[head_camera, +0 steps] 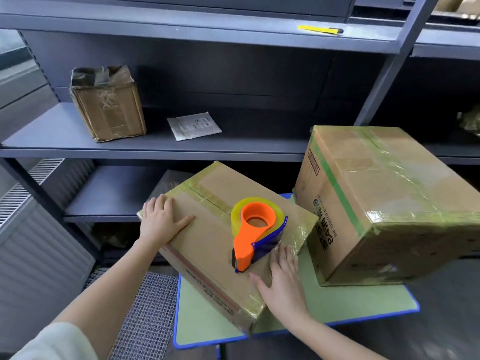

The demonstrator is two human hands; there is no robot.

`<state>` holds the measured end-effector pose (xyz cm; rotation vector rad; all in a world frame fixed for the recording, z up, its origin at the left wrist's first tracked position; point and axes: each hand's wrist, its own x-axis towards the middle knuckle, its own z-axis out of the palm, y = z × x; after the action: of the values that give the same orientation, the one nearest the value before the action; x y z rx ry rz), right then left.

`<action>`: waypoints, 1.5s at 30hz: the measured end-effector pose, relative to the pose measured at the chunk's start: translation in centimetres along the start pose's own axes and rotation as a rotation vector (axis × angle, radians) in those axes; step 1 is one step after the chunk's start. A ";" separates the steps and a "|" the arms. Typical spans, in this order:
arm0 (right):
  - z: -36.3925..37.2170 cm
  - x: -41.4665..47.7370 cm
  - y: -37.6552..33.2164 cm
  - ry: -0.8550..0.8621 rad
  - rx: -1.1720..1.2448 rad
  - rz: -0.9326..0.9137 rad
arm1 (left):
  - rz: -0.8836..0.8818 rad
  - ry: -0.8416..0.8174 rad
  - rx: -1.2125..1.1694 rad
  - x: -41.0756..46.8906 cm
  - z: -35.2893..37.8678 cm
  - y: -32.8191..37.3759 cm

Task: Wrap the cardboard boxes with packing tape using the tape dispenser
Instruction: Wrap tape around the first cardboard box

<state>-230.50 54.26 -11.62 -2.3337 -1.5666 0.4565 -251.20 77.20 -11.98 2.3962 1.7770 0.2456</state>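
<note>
The orange tape dispenser (255,229) is lying atop the smaller cardboard box (207,240) on the green mat (337,305). The left hand (162,222) and right hand (283,279) are resting flat on that box, fingers straight. A larger taped box (384,203) is standing beside it.

The tape dispenser (255,237) is orange and blue around a yellowish clear roll, the brown near box (207,245) and brown larger box (389,203) show glossy yellowish tape, the larger also a green stripe and black print, and the table (337,307) is pale green with a blue edge
</note>
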 end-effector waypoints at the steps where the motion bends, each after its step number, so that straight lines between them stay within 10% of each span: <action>1: -0.2 0.2 0.2 -0.005 0.007 -0.008 | -0.008 0.008 0.000 -0.1 0.0 0.1; 28: -4.7 8.5 4.4 0.036 -0.010 -0.210 | -0.397 -0.011 0.339 -11.7 -1.0 5.9; 45: 1.4 1.3 -2.0 -0.117 -0.324 -0.152 | -0.088 -0.139 -0.396 -5.6 -0.7 0.3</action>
<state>-232.29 56.26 -12.17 -2.4275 -1.9872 0.3291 -252.68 71.75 -11.52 2.0053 1.5927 0.3716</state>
